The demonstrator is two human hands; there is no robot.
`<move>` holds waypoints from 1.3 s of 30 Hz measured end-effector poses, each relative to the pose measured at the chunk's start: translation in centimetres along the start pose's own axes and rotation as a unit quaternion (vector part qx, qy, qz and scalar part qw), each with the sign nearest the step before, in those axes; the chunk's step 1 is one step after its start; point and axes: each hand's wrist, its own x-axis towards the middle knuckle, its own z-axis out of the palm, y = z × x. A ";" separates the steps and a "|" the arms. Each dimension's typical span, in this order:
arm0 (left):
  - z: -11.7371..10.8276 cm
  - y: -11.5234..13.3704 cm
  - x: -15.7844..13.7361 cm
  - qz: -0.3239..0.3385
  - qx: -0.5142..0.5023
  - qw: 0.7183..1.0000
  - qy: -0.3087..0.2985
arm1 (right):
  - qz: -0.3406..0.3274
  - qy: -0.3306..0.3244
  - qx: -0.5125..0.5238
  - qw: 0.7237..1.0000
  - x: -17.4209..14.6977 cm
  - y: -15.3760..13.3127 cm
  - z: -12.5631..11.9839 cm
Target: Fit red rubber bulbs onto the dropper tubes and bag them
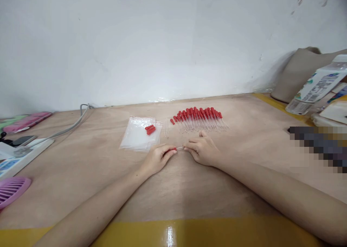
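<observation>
Between thumb and fingers, my left hand [159, 158] pinches a red rubber bulb [175, 149]. A thin clear dropper tube [180, 148] runs from the bulb to my right hand [203, 150], whose fingers are closed on its other end. The bulb and tube look joined, though fingers partly cover both. Beyond the right hand lies a fanned row of droppers [199, 118], red bulbs towards the wall. A few loose clear tubes [166, 127] lie left of that row. Further left, several red bulbs [150, 130] rest on clear plastic zip bags [135, 134].
At left are a white power strip [27, 156] with a grey cable [73, 126], a purple slatted object [13, 191] and a pink package [28, 122]. A labelled plastic bottle [317, 88] leans at right near a beige bag [295, 73]. A white wall [162, 48] bounds the back.
</observation>
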 end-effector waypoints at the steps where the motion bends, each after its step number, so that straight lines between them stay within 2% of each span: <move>1: 0.0 -0.1 0.1 -0.002 0.002 1.000 0.008 | 0.001 0.009 -0.015 1.000 0.0 -0.2 0.1; 4: 0.0 -0.4 0.3 0.002 0.002 0.999 0.040 | -0.002 0.036 -0.014 0.999 -0.1 -0.3 0.4; 8: -0.4 -1.0 0.6 0.020 0.001 0.998 0.065 | 0.006 0.053 0.072 0.996 -0.4 0.5 0.8; 11: -0.6 -1.2 0.5 0.018 -0.003 0.998 0.055 | 0.003 0.057 0.098 0.993 -0.5 1.0 0.9; 16: -0.3 -0.7 0.3 -0.007 -0.027 0.999 0.026 | -0.064 0.079 0.051 0.994 -0.2 0.9 0.6; 19: -0.2 -0.5 0.2 -0.010 -0.035 0.999 0.016 | -0.078 0.081 0.037 0.993 0.0 0.7 0.6; 39: -0.3 -0.5 0.1 0.016 -0.007 1.000 -0.008 | -0.035 0.003 0.053 0.998 0.2 -0.1 1.5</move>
